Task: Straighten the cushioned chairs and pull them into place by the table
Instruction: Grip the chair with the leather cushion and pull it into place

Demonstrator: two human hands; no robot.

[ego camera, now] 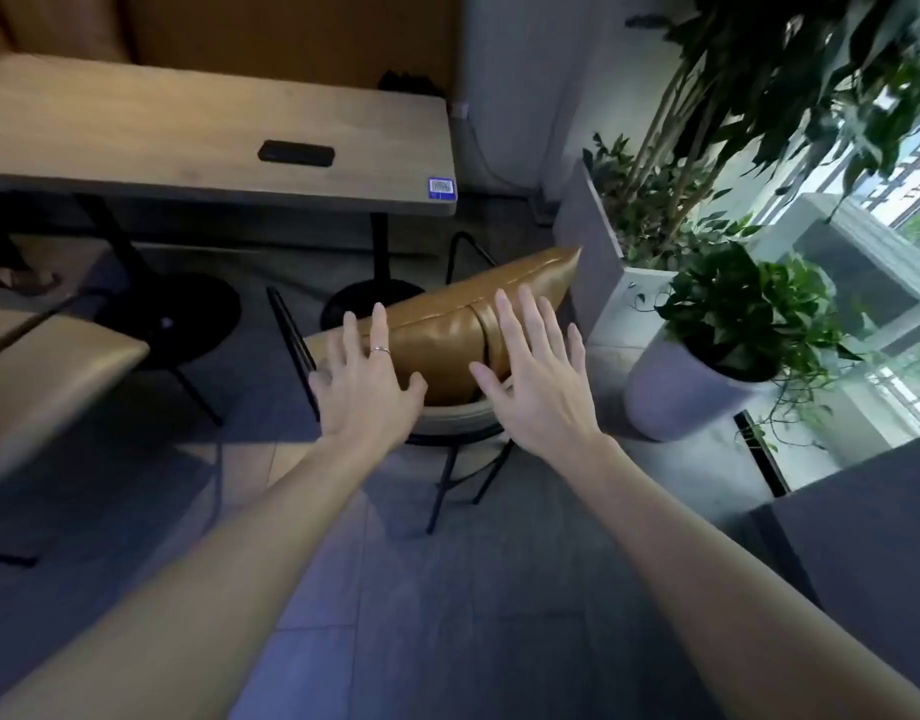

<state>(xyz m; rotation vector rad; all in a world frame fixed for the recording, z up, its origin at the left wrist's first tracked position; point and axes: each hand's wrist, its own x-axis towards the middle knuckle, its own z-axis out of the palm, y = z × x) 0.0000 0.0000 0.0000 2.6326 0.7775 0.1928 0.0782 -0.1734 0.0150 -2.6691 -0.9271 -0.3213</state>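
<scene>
A chair with a tan leather cushion (pixel 447 324) and thin black legs stands on the floor in front of the wooden table (pixel 135 127), turned at an angle to it. My left hand (pixel 366 379), with a ring on one finger, hovers with fingers spread over the cushion's near left end. My right hand (pixel 538 376) is spread over the cushion's near right side. Neither hand grips anything. A second chair with a pale cushion (pixel 47 376) stands at the left, partly cut off by the frame edge.
A dark flat device (pixel 296 153) lies on the table. A grey planter box (pixel 598 262) and a round potted plant (pixel 691 387) stand close to the chair's right. Round black table bases (pixel 187 314) sit on the tiled floor. A dark surface (pixel 863 537) fills the lower right.
</scene>
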